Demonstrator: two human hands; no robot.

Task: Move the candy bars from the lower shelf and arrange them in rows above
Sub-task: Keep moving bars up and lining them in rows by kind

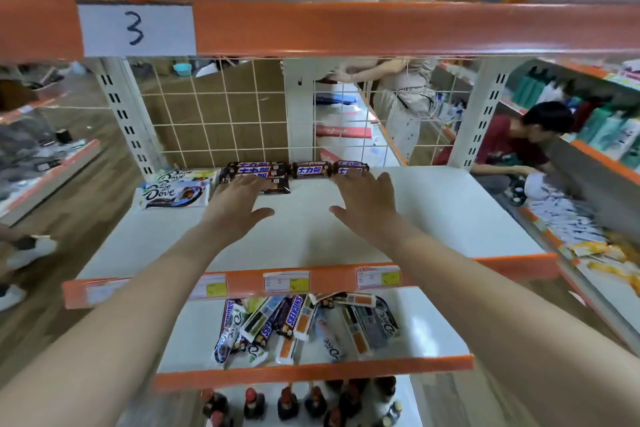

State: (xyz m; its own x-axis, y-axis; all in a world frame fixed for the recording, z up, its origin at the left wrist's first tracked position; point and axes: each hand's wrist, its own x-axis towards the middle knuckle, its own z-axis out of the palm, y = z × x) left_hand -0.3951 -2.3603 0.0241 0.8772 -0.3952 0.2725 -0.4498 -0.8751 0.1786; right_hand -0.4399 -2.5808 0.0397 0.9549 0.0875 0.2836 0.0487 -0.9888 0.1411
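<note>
Two hands reach deep onto the upper shelf (433, 218), both spread flat with straight fingers and nothing held in either grip. The left hand (239, 204) has its fingertips on the dark Snickers bars (258, 172) lined against the wire grid at the back, seemingly nudging the nearest one into line. The right hand (367, 201) touches the shorter run of bars (330, 168) just to the right. Two white Dove bars (176, 192) lie stacked at the back left corner, just beside the Snickers row.

By my judgement the step in hand is the tidying part: squaring off the row already started, not carrying anything up. Most of the work remains, since a loose heap of candy bars (304, 326), Snickers and Dove mixed together and many lying at odd angles, sits on the lower shelf (443, 333) directly beneath, behind the orange price rail (287, 282).

Next, the hands would need to draw back clear of the orange rail, drop to the heap and pick out bars of one kind, ideally several aligned lengthwise, so they can extend the matching row above. Dark bottles (287, 404) stand on the shelf below that.
</note>
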